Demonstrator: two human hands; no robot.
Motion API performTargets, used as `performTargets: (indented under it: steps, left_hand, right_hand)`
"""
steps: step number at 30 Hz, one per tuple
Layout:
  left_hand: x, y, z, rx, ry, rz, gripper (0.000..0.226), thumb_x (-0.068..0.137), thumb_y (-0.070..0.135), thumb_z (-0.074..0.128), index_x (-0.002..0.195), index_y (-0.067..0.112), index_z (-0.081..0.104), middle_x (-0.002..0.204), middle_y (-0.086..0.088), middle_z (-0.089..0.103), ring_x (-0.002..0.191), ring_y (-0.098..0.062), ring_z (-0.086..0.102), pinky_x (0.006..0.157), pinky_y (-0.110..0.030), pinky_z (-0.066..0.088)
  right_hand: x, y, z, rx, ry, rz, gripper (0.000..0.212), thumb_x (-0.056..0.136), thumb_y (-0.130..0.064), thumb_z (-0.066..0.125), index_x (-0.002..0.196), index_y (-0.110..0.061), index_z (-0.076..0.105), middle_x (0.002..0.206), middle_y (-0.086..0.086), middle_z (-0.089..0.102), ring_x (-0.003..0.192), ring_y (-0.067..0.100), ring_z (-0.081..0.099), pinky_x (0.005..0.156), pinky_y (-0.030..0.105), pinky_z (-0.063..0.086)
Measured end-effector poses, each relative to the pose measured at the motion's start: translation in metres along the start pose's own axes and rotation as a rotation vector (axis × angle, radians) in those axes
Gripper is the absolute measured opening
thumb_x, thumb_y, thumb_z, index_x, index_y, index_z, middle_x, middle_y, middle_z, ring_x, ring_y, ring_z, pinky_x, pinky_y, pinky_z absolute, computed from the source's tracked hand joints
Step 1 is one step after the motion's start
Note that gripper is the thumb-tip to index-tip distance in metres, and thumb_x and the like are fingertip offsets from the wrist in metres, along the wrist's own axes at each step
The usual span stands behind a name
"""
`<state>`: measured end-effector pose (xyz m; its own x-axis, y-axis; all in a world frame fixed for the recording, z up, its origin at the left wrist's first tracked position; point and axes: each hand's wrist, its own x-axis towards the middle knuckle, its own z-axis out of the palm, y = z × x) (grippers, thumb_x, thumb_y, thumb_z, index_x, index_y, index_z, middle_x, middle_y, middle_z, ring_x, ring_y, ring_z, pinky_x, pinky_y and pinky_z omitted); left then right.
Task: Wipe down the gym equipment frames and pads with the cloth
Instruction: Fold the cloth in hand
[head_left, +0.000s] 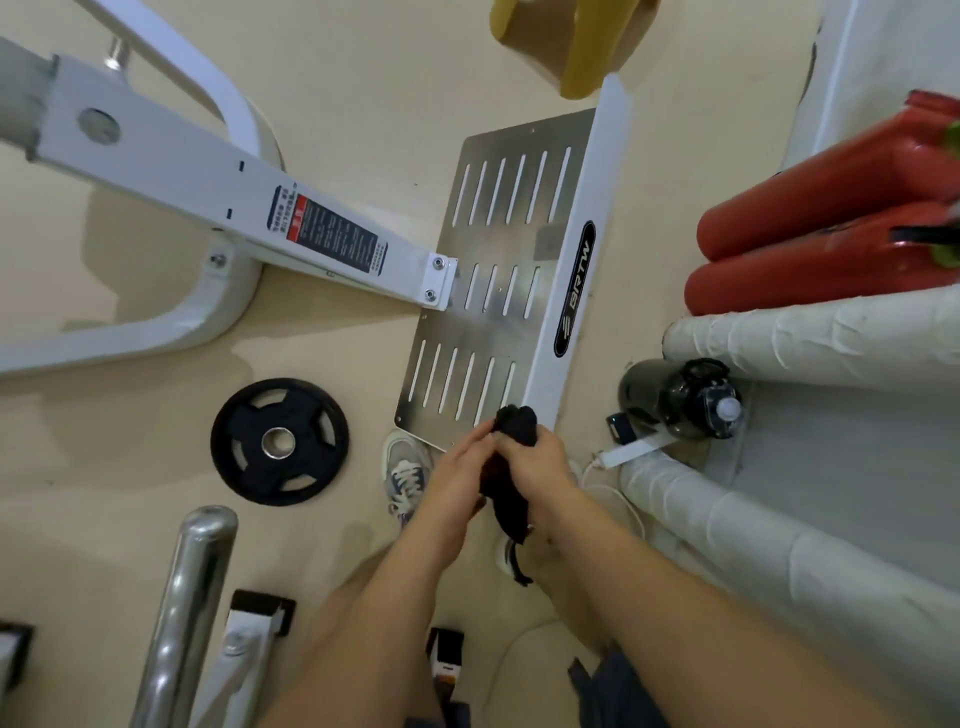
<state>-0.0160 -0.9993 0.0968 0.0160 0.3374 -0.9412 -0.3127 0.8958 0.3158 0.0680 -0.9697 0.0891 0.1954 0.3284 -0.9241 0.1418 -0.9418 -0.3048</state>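
A person stands over a gym machine, seen from above, with both hands meeting in the lower centre of the frame around a black cloth (506, 504). The left hand (460, 465) and right hand (535, 462) each have their fingers curled around it, so it is gripped from both sides. The cloth's long axis runs up and down the frame: a bunched end pokes out above the hands, and a loose tail hangs below them toward the person. Just above the bunched end, overlapping it in this view, is the lower corner of a slotted metal footplate (493, 291); whether cloth and plate touch cannot be told. The plate's length runs up the frame, leaning slightly right, with a white edge bar (602, 156) along its right side. The right hand appears nearer that bar. A white frame beam (208, 182) meets the plate from the upper left. A black weight plate (279, 441) lies on the floor (363, 104) at the left.
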Motion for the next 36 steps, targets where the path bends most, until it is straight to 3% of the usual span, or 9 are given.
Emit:
performTargets:
  steps: [4,8,13,15,19,22,27,32,36]
  left_hand:
    - [-0.05,0.029,-0.012,0.094,-0.084,0.16,0.023,0.089,0.009,0.064,0.104,0.026,0.065,0.102,0.001,0.073,0.094,-0.011,0.069,0.076,-0.017,0.052]
    - [-0.102,0.063,-0.021,0.094,0.046,0.2,0.018,0.089,0.002,0.059,0.098,0.016,0.065,0.097,-0.011,0.072,0.092,-0.025,0.068,0.079,-0.035,0.055]
    - [-0.179,0.112,-0.039,-0.471,-0.165,0.011,0.035,0.086,0.006,0.041,0.113,0.002,0.063,0.111,-0.026,0.067,0.094,-0.036,0.064,0.08,-0.042,0.05]
    - [-0.204,0.133,-0.045,-0.582,-0.301,-0.015,0.042,0.085,0.009,0.039,0.119,-0.001,0.06,0.116,-0.025,0.065,0.099,-0.036,0.063,0.086,-0.044,0.049]
    - [-0.234,0.165,-0.062,-0.642,-0.401,0.087,0.046,0.083,0.018,0.045,0.124,0.001,0.058,0.122,-0.022,0.062,0.105,-0.035,0.061,0.093,-0.045,0.046]
    - [-0.245,0.183,-0.075,-0.458,-0.327,0.178,0.032,0.088,0.036,0.056,0.11,0.015,0.065,0.114,-0.011,0.066,0.101,-0.027,0.06,0.089,-0.041,0.042]
    - [-0.27,0.213,-0.072,-0.058,0.22,0.625,0.019,0.088,0.032,0.066,0.107,0.033,0.062,0.104,0.005,0.066,0.103,-0.015,0.061,0.088,-0.032,0.047]
    - [-0.326,0.248,-0.03,0.336,-0.198,0.876,0.067,0.07,0.042,0.078,0.129,0.042,0.045,0.122,0.017,0.059,0.112,0.003,0.056,0.087,-0.016,0.049]
    - [-0.336,0.262,0.007,0.384,-0.037,1.009,0.076,0.074,0.034,0.08,0.137,0.042,0.037,0.126,0.013,0.057,0.116,-0.007,0.057,0.091,-0.033,0.053]
  right_hand:
    - [-0.058,-0.039,-0.005,0.381,-0.198,0.142,0.033,0.093,-0.034,0.058,0.108,-0.007,0.065,0.095,0.016,0.069,0.085,0.029,0.067,0.074,0.039,0.056]
    - [-0.114,-0.071,-0.011,0.547,-0.373,0.158,0.052,0.096,-0.054,0.04,0.116,-0.013,0.063,0.105,0.016,0.069,0.096,0.029,0.066,0.085,0.042,0.05]
    - [-0.174,-0.116,-0.027,0.242,-0.295,0.052,0.054,0.079,-0.066,0.06,0.116,-0.027,0.064,0.121,0.001,0.064,0.117,0.018,0.055,0.093,0.039,0.045]
    - [-0.198,-0.136,-0.03,0.232,-0.437,0.073,0.052,0.076,-0.057,0.069,0.112,-0.02,0.068,0.114,0.006,0.069,0.111,0.023,0.061,0.098,0.047,0.046]
    - [-0.24,-0.171,-0.028,0.481,-0.488,-0.122,0.032,0.086,-0.022,0.058,0.114,-0.005,0.064,0.109,0.015,0.067,0.093,0.023,0.067,0.075,0.033,0.055]
    - [-0.265,-0.195,-0.025,0.636,-0.491,-0.203,0.037,0.084,-0.019,0.058,0.117,-0.003,0.06,0.11,0.015,0.067,0.093,0.023,0.068,0.07,0.032,0.057]
    - [-0.308,-0.235,-0.029,0.447,-0.395,-0.317,0.029,0.092,-0.028,0.06,0.107,-0.004,0.066,0.099,0.012,0.072,0.089,0.021,0.069,0.074,0.033,0.055]
    - [-0.347,-0.269,-0.044,0.246,-0.364,-0.554,0.032,0.094,-0.034,0.056,0.092,-0.005,0.07,0.083,0.009,0.074,0.077,0.019,0.071,0.068,0.03,0.057]
    - [-0.365,-0.287,-0.052,0.18,-0.211,-0.744,0.025,0.089,-0.034,0.065,0.082,-0.011,0.073,0.081,0.006,0.074,0.082,0.02,0.071,0.08,0.04,0.058]
